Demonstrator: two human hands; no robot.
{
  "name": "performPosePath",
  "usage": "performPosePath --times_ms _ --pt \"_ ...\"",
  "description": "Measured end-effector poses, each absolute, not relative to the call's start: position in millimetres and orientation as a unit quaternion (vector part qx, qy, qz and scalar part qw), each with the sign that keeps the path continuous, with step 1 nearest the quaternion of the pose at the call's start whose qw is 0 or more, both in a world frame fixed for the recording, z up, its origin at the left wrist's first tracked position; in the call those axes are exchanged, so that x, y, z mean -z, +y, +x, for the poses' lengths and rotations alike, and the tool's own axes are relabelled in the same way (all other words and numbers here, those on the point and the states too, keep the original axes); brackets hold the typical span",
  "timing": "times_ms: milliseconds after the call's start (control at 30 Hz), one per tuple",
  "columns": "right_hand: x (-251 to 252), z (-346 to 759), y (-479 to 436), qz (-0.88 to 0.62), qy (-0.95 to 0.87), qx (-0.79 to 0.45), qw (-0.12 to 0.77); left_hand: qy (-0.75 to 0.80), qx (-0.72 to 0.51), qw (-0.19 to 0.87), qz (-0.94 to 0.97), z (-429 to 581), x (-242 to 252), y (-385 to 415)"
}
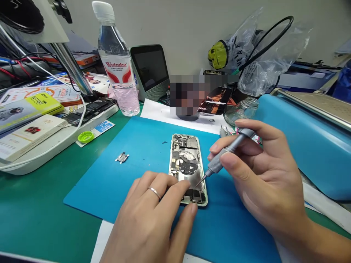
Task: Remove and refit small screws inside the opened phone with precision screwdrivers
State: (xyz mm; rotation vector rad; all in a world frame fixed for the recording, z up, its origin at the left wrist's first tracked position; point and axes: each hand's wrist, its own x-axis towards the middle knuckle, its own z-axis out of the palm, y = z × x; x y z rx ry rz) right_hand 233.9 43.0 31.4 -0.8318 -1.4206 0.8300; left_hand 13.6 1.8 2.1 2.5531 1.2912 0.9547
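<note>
On the blue work mat point(131, 171) lies the opened pale-green phone chassis point(187, 164); left hand point(153, 215) fingertips press its lower end, right hand point(260, 171) grasps a grey metal precision screwdriver point(230, 149), tip touching the chassis interior

The left hand point(153, 215) covers the near left corner of the opened phone point(186, 160), so the parts under its fingertips are hidden. The tip of the screwdriver point(230, 148) is too fine to make out; it seems to touch the phone's right rim. The grip of the right hand point(263, 179) hides part of the screwdriver's shaft. Both forearms run out at the lower picture edge. Toward the far edge of the bench a pixelated patch point(192, 93) blots out whatever stands there. The small part point(122, 157) on the blue mat point(123, 190) and the dark specks point(164, 142) beyond it are too small to identify. The metal stand point(68, 62) at the far left corner is cut off at the top.
</note>
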Motion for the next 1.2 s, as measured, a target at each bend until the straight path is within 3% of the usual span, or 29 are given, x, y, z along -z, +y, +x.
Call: performPosePath --times_ms 433,1200 --pt "-31.1 233.5 39.8 -0.357 -0.630 -0.403 0.560 0.404 -0.344 0.089 0.843 11.9 -4.7 2.4" --pt "-33.1 228.1 34.3 -0.333 -0.604 -0.432 0.582 0.412 -0.347 0.088 0.838 13.4 -2.9 -0.4"
